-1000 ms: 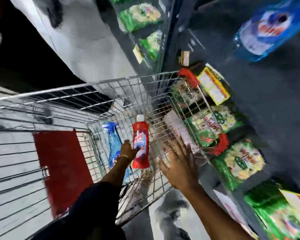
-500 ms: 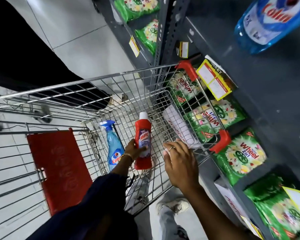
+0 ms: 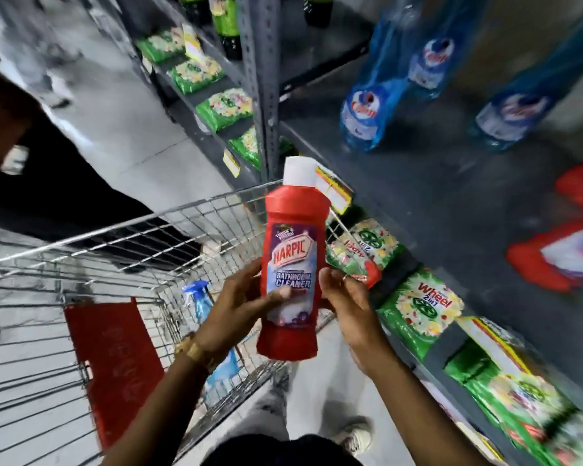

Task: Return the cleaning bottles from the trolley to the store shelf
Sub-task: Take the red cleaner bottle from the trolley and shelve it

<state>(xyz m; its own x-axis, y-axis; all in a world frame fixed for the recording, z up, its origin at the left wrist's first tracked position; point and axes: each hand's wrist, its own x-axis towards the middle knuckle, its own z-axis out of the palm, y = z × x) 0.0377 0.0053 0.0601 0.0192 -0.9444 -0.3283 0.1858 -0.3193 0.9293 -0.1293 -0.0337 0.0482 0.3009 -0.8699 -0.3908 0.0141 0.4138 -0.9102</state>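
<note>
A red Harpic bathroom cleaner bottle [image 3: 292, 260] with a white cap is held upright above the wire trolley [image 3: 122, 237]. My left hand [image 3: 239, 307] grips its left side, thumb across the label. My right hand [image 3: 347, 301] holds its right side. A blue spray bottle [image 3: 199, 297] stands inside the trolley, partly hidden behind my left arm. The grey store shelf [image 3: 418, 183] lies to the right, with blue Colin refill pouches [image 3: 367, 105] on it and red bottles [image 3: 559, 257] at its right edge.
Green detergent packs [image 3: 421, 304] fill the lower shelf beside the trolley. A grey shelf upright [image 3: 261, 82] rises ahead. The trolley's red seat flap [image 3: 111, 361] is at lower left. A person in dark clothes [image 3: 31, 183] stands at left on the tiled floor.
The red bottle has been lifted out of the trolley and up in front of me. My right hand left the trolley rim and took the bottle's right side. The view tilted up toward the shelf.
</note>
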